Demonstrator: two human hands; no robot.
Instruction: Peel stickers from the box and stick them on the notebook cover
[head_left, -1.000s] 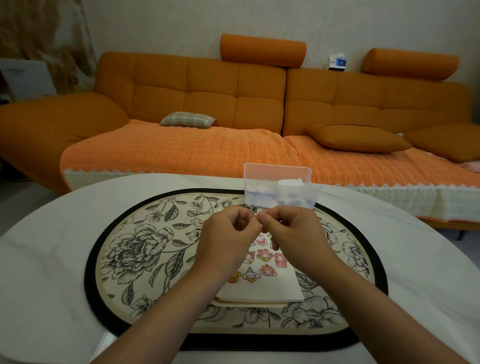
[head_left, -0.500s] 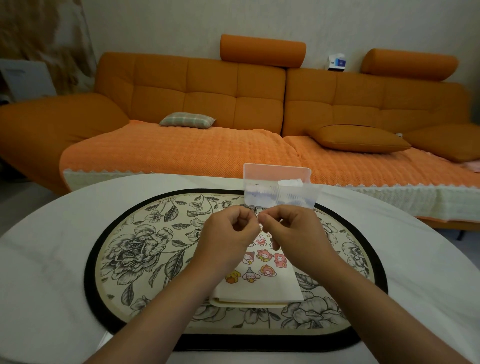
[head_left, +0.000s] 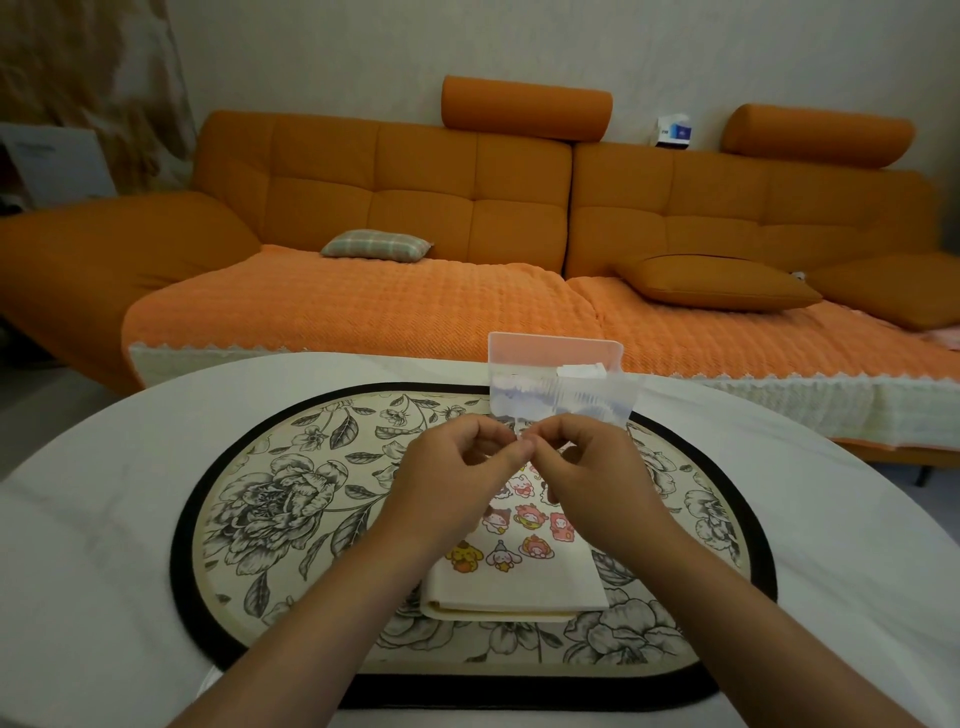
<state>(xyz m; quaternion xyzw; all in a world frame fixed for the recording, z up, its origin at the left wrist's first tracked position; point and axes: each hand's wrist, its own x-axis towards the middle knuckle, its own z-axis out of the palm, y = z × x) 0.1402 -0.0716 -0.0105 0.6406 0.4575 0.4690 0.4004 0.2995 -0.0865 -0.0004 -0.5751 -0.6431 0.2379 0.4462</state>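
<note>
1. Left hand (head_left: 452, 478) and right hand (head_left: 592, 467): fingers curled, tips meeting, both pinching one small pale piece (head_left: 519, 435). It is too small to identify.
2. One notebook (head_left: 519, 587) lies beneath the hands, its far end hidden by them.
3. Stickers (head_left: 529, 516) on the cover: seven counted between the wrists. The count is partial.
4. One clear box (head_left: 561, 374) sits just beyond the fingertips, contents blurred.
5. One floral mat (head_left: 270, 519) lies on the surface (head_left: 104, 519).

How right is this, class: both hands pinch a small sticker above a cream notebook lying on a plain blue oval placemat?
One slip: the head view shows the oval placemat is cream with black-and-white flowers and a black rim, not plain blue. The left hand and right hand do pinch a small sticker above the cream notebook.
</note>
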